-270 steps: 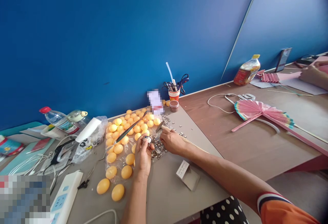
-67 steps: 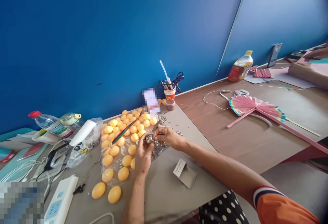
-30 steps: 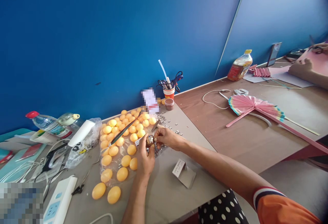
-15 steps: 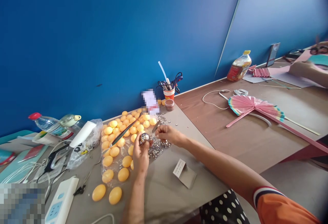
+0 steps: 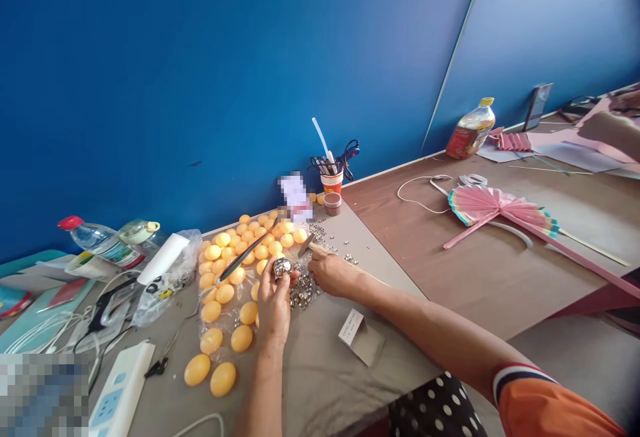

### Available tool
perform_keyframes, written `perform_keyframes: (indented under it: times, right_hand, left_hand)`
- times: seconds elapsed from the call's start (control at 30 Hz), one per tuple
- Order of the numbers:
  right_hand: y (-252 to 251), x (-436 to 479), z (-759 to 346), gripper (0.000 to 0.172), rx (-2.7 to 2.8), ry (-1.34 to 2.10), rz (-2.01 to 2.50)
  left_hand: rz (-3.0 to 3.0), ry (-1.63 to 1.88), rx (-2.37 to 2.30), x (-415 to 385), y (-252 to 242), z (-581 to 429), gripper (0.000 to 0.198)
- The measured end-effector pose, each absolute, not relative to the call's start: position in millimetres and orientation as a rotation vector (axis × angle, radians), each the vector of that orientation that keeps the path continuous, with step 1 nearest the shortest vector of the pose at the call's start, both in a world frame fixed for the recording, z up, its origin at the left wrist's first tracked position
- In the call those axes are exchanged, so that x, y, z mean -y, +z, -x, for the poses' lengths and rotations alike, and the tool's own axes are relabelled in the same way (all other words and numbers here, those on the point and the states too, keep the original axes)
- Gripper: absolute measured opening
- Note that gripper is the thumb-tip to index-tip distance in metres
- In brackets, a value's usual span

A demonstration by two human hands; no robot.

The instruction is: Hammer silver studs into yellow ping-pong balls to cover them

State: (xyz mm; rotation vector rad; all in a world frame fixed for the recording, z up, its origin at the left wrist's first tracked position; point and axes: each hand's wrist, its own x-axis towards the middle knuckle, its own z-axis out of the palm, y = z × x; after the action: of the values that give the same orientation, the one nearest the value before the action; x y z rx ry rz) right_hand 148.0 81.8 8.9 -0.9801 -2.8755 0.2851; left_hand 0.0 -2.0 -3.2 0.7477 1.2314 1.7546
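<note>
My left hand point(image 5: 274, 300) is closed round a small ball covered in shiny silver studs point(image 5: 282, 267), held up just above the table. My right hand point(image 5: 331, 272) rests a little to the right, knuckles up, fingers curled down onto the heap of loose silver studs point(image 5: 303, 288); what its fingertips hold is hidden. Many orange ping-pong balls point(image 5: 239, 257) lie on a clear plastic sheet to the left of both hands. Long tweezers point(image 5: 247, 252) rest across the balls.
A folded card point(image 5: 361, 334) sits near the table's front edge. At the wall stand a paper cup of pens and scissors point(image 5: 332, 180) and a small brown pot point(image 5: 332, 203). Left: water bottle point(image 5: 100, 242), power strip point(image 5: 120, 394), cables. Right: pink paper fan point(image 5: 493, 205), drink bottle point(image 5: 470, 130), another person's hand point(image 5: 610, 132).
My right hand left the studded ball and dropped onto the stud heap. My left hand still holds the ball, a little raised. The other person's hands shifted at the far right.
</note>
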Motion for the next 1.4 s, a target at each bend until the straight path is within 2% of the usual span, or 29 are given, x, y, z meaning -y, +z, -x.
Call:
perform_keyframes:
  times: [0.43,0.67,0.8,1.1,1.4]
  right_hand:
    - [19,-82,-155,0.019,2.941,0.306,0.932]
    - [16,-83,-153,0.019,2.898,0.291,0.923]
    - [16,-81,-154,0.021,2.884,0.262,0.898]
    - [11,-85,-159,0.018,2.930,0.254,0.814]
    - [13,-85,-157,0.019,2.945,0.233,0.887]
  left_hand:
    - [-0.632,1.721,-1.085,3,2,0,0.031]
    - [-0.579,1.740,-1.049,4,7,-1,0.047]
    - [-0.546,1.734,-0.975,3,7,1,0.048]
    - [-0.392,1.744,-0.846,2,7,11,0.031]
    - [-0.498,1.723,-0.827,6,9,9,0.028]
